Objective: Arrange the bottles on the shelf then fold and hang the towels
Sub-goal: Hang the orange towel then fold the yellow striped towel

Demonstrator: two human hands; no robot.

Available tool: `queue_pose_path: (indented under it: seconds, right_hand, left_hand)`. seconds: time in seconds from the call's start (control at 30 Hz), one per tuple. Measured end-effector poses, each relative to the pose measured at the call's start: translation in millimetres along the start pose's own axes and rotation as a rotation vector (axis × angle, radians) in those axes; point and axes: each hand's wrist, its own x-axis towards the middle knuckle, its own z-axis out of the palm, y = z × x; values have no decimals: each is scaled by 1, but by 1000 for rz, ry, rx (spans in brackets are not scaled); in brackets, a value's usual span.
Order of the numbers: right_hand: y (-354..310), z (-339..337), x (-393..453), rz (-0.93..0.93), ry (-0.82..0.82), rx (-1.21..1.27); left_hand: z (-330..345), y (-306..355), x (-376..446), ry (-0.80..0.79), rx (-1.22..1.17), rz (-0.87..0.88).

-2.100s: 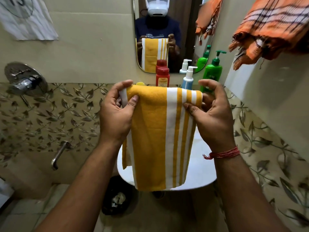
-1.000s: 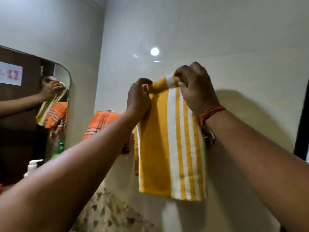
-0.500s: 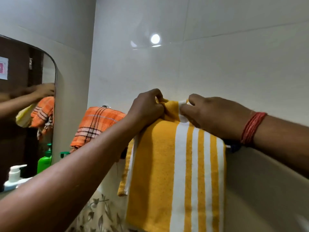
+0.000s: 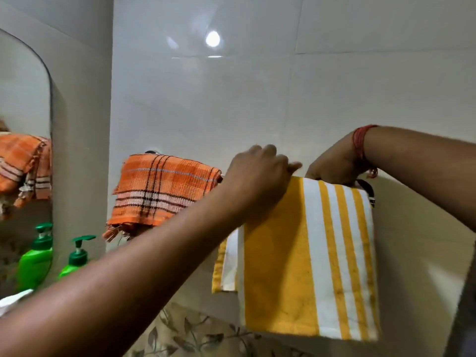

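A yellow towel [image 4: 309,253] with white stripes hangs folded over a wall rail, its lower edge level. My left hand [image 4: 257,176] lies over the towel's top left corner with its fingers curled round the fold at the rail. My right hand [image 4: 332,166] reaches down behind the top edge, and its fingers are hidden by the cloth. To the left, an orange checked towel [image 4: 159,189] is draped over the same rail. A green pump bottle [image 4: 74,258] stands low on the left.
A mirror [image 4: 23,99] at the far left reflects the orange towel and the green bottle. The white top of another bottle [image 4: 13,300] pokes out beneath my left forearm. The rail's dark end bracket [image 4: 368,189] sits by the yellow towel's top right corner. Glossy tiled wall rises behind.
I carried the yellow towel from the basin up to the rail and laid it over. Since half a second ago my right hand has slipped behind the top edge.
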Motion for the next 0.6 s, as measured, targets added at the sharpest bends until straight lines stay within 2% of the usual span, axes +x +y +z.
queue_pose_path:
  seconds: [0.07, 0.17, 0.23, 0.3, 0.37, 0.43, 0.5, 0.6]
  right_hand:
    - [-8, -1, -5, 27, 44, -23]
    - [-20, 5, -16, 113, 174, -143]
    - [-35, 16, -26, 163, 444, -301]
    - [-43, 36, -30, 105, 746, -167]
    - [-50, 61, -30, 34, 807, 17]
    - [-47, 75, -24, 58, 817, -88]
    - [-45, 70, -19, 62, 803, -67]
    - [-40, 56, -13, 10, 727, 118]
  left_hand:
    - [6, -2, -10, -39, -100, 60]
    - [9, -8, -8, -142, -209, 46]
    - [5, -14, 5, -216, -235, 27]
    - [1, -20, 12, -280, -286, 36]
    - [1, -28, 18, -354, -352, -7]
    - [5, -32, 24, -361, -385, -25]
    - [7, -29, 23, -253, -314, 4]
    - [8, -23, -1, 150, -101, 120]
